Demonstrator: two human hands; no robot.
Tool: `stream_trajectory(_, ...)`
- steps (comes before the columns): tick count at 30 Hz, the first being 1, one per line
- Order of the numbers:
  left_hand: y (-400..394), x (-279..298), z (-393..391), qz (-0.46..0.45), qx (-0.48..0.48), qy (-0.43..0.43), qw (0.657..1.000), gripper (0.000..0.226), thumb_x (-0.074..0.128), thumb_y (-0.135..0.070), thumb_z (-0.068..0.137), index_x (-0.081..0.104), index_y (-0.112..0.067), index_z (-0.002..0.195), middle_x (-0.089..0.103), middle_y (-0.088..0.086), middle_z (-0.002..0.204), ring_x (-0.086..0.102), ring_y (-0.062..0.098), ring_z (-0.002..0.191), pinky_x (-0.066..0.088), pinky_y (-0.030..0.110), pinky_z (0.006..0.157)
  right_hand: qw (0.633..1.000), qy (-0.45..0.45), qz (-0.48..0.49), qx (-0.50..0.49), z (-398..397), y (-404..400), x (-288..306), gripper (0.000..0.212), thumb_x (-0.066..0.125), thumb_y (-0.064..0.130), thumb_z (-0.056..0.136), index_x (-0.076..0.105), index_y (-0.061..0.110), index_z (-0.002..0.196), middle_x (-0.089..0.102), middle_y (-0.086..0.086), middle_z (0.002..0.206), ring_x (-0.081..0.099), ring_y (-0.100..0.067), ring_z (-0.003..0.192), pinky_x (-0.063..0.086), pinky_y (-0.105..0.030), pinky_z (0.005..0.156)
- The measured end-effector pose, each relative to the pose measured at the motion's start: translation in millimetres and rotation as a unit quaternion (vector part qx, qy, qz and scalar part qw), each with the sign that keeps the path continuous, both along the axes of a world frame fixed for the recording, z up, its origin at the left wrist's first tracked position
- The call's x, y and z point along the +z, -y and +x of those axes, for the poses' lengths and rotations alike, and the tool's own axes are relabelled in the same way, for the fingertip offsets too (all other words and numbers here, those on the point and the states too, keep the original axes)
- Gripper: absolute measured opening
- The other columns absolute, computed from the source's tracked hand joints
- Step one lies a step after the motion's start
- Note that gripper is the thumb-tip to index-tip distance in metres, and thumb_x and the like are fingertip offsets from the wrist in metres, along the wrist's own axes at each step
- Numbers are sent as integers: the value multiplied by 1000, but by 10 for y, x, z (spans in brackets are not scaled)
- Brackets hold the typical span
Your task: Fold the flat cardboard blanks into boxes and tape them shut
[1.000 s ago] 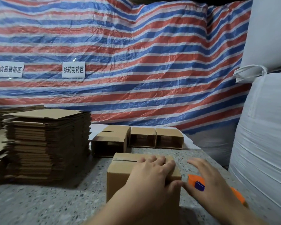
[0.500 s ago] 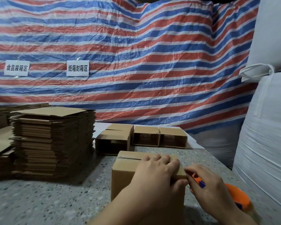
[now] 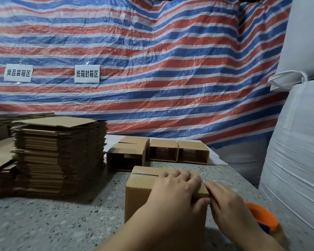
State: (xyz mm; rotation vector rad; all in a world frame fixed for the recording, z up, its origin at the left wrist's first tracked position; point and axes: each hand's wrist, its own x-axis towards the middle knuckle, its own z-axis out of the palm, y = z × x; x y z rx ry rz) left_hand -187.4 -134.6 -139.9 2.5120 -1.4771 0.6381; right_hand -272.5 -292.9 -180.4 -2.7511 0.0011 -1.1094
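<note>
While my left hand (image 3: 178, 194) lies flat with straight fingers on top of the folded box (image 3: 143, 189), near the front right part of the table (image 3: 62, 223), I judge the box light, hollow and fairly stiff. It should slide on the speckled surface if nothing pins it, and its top flaps will likely give under a hard press. The best hold is probably a flat palm over the seam or a grasp across two opposite walls, not the flap edges. My right hand (image 3: 230, 205) touches the box's right top edge; whether its grip pinches tape there I cannot tell. The orange tape dispenser (image 3: 261, 214) sits just behind that hand by the right edge.

Toward the back of the table, three open boxes (image 3: 159, 151) lie on their sides, mouths toward me, showing dim interiors with nothing I can make out. At the left edge stands a tall stack of flat blanks (image 3: 60, 156).
</note>
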Motion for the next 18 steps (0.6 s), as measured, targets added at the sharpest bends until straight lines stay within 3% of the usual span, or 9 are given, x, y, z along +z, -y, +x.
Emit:
stream_trajectory(2,-2,-5,0,-3,-1,2,1000,61,28,-66,94,32,-32,145,43,0,149,37,23,137,29,45,112,999,-37,11,-26,-29,-40,0,24,57,14,99,62,20,122,66,5,108,61,-10,97,52,-26,81)
stream_trajectory(5,-9,-6,-6,-4,-2,5,1000,62,27,-67,94,32,-32,145,42,-1,150,36,23,139,28,45,113,994,-53,68,-65,-77,-102,17,30,44,23,105,50,38,130,56,17,122,50,2,111,38,-11,85)
stream_trajectory(8,-12,-3,-8,-5,-5,5,1000,62,25,-68,94,32,-32,145,41,-1,150,36,22,139,28,45,114,961,-76,262,-42,-29,-176,39,41,38,21,109,42,31,149,44,21,138,36,4,129,29,-9,100)
stream_trajectory(11,-20,9,-11,-5,-4,2,1000,65,26,-66,94,29,-30,148,39,-1,153,33,22,141,25,45,116,916,-114,385,-10,2,-320,-71,43,33,20,109,34,25,152,42,6,150,34,-3,134,29,-6,99)
stream_trajectory(15,-34,24,-26,-8,3,-32,999,76,23,-63,90,15,-24,155,32,0,157,24,18,146,15,41,119,864,-86,494,34,-176,-422,-330,49,37,40,106,50,13,144,49,-16,150,43,-29,139,26,-40,120)
stream_trajectory(18,-69,68,-49,-41,-13,-78,996,75,29,-60,93,11,-23,155,26,-1,160,23,15,146,15,36,119,835,-80,544,4,-98,-436,-259,62,29,54,101,49,16,146,46,-15,153,41,-30,142,24,-40,119)
